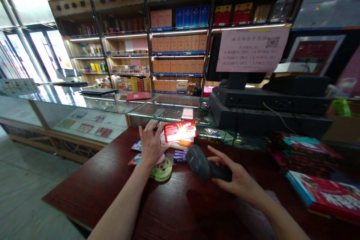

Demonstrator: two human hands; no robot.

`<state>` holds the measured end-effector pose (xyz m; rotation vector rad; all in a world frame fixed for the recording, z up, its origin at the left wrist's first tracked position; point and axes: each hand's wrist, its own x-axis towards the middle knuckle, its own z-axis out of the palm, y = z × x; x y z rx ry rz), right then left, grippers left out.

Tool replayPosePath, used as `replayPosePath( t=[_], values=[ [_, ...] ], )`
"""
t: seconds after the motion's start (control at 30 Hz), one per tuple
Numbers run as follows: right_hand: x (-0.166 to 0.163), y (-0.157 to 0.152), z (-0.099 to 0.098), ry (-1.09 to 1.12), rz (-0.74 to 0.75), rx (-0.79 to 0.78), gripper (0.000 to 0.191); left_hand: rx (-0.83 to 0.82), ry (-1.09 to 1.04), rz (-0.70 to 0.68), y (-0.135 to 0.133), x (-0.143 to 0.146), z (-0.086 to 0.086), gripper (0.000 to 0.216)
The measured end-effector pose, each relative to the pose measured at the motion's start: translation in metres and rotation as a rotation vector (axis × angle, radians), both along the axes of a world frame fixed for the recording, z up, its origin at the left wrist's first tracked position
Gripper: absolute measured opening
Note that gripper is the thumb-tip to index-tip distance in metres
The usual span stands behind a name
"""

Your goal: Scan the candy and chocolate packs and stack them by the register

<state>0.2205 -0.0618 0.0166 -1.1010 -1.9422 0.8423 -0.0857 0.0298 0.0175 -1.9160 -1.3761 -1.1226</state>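
Behind, a pink sign (250, 54) reads 200元, 300元, 500元; left grip (152, 144) holds red packet (180, 131), right grip (237, 178) scanner (198, 162)

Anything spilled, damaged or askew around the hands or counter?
Nothing looks spilled or plainly damaged; the red box and scanner seem intact. Only the pile of packets at the right looks untidy, its edges out of line.

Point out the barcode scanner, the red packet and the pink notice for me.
Barcode scanner (203, 166): head view, on its body, near the handle.
Red packet (180, 131): head view, middle of its front face.
Pink notice (251, 50): head view, middle of the sheet.
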Motion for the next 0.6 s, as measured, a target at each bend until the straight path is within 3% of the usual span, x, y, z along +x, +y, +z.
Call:
replayPosePath(
  t=[0.27, 0.6],
  values=[
    [-0.003, 0.000, -0.001, -0.051, 0.059, 0.001, 0.081, 0.001, 0.007, 0.011, 0.001, 0.000, 0.000, 0.071],
    [-0.022, -0.004, -0.017, -0.328, 0.142, 0.042, 0.083, 0.023, 0.000, -0.024, 0.001, 0.001, 0.002, 0.068]
  ],
)
